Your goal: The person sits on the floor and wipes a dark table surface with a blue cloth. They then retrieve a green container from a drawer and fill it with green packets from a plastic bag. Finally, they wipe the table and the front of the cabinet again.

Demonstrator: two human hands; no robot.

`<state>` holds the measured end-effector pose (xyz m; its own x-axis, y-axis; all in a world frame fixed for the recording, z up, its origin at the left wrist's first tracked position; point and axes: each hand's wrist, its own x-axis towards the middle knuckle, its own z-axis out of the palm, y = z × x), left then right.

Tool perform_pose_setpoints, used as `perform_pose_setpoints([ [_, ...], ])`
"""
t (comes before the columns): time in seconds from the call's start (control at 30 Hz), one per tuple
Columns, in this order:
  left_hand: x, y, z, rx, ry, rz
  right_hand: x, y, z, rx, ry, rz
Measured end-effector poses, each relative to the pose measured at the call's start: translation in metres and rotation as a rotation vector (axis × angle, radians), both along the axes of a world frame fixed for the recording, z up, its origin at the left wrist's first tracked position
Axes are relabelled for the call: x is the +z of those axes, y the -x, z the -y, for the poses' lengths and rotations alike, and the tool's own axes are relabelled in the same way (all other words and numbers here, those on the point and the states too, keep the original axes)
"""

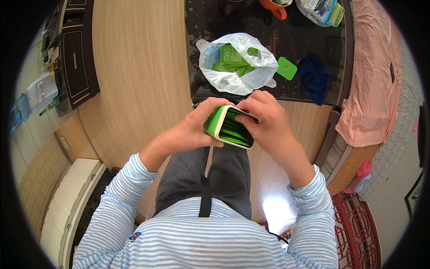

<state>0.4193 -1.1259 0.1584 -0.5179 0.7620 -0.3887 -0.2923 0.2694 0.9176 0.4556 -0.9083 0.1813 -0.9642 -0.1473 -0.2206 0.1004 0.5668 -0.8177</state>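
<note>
My left hand (201,122) is wrapped around a green tin (212,123) with a cream-white rim, held tilted so its mouth faces right. Inside the tin, several green sachets (232,137) stand packed side by side. My right hand (265,116) is at the mouth, its thumb inside and its fingers curled over the upper rim. Whether it pinches a sachet or only the tin's edge is hidden by the fingers. Beyond my hands, a white plastic bag (226,84) holds more green sachets (233,55). Right of the bag lies a green lid (286,68).
On the dark glossy table (215,20) are a dark blue cloth (314,79), an orange mug (278,11) and a bag of boxes (322,11). A pink cloth (369,77) drapes the seat at right. A dark cabinet (75,60) stands at left on the wooden floor (134,67).
</note>
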Motion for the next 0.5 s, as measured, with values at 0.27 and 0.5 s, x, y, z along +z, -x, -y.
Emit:
perform_pose_setpoints([
  [0.27,-0.011,-0.010,0.007,0.112,0.010,0.210,-0.011,0.005,0.002,-0.060,0.239,0.217],
  [0.5,-0.018,-0.011,0.028,0.246,0.079,0.262,-0.050,0.028,-0.007,-0.205,0.154,0.099],
])
